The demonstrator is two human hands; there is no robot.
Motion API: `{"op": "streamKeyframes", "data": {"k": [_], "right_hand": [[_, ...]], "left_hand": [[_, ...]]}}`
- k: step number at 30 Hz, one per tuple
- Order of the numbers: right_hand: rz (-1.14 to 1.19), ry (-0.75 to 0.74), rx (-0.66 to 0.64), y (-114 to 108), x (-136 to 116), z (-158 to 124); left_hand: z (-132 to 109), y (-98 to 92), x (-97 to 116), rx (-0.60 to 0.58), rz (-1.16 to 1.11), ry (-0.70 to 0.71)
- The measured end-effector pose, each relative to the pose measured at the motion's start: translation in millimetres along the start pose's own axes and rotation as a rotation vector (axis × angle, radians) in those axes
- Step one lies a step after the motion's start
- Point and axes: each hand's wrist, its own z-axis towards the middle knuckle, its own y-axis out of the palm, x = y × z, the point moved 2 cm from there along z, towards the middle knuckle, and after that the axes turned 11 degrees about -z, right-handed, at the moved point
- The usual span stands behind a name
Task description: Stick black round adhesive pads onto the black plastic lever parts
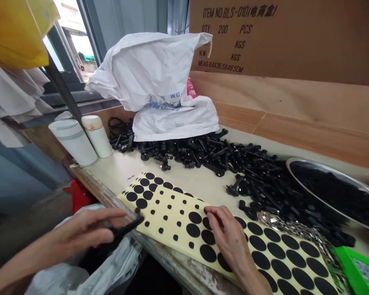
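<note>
My left hand (86,231) hangs over the bench's front edge, its fingers closed around a long black plastic part (124,231). My right hand (226,237) rests on a cream backing sheet (172,217) printed with rows of black round adhesive pads (195,217). Its fingertips touch the sheet beside a pad, and I cannot tell whether they pinch one. The sheet's lower right end runs out of the picture. A heap of black plastic parts (221,159) lies beyond the sheet, just past my right hand.
A steel bowl (332,188) of black parts stands at right, above a metal chain strip (295,233) and a green tray (356,266). A white sack (153,82), several cups (74,141) and a cardboard box (279,37) stand behind. A plastic bag (110,262) lies below the bench edge.
</note>
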Motion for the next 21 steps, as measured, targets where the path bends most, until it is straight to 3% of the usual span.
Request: {"op": "streamKeyframes", "data": {"k": [3, 6, 9, 12, 15, 21], "right_hand": [[-0.279, -0.097, 0.024, 10.2, 0.3, -1.6], [-0.431, -0.13, 0.052, 23.3, -1.2, -4.5], [-0.451, -0.104, 0.059, 28.5, -0.6, -6.7], [-0.381, -0.038, 0.009, 27.8, 2.2, -6.9], [-0.254, -0.001, -0.048, 27.6, 5.8, -7.2], [-0.155, -0.017, 0.024, 29.5, 9.7, -10.6]], "left_hand": [[8.4, 6.5, -1.6, -0.034, 0.242, 0.1], [28.2, 39.4, -13.5, -0.107, 0.486, 0.178], [48.4, 78.0, -32.8, -0.229, 0.732, 0.238], [61.6, 103.6, -50.6, -0.306, 0.92, 0.3], [65.8, 110.5, -60.9, -0.314, 1.015, 0.334], [62.4, 109.6, -64.9, -0.311, 1.09, 0.371]]}}
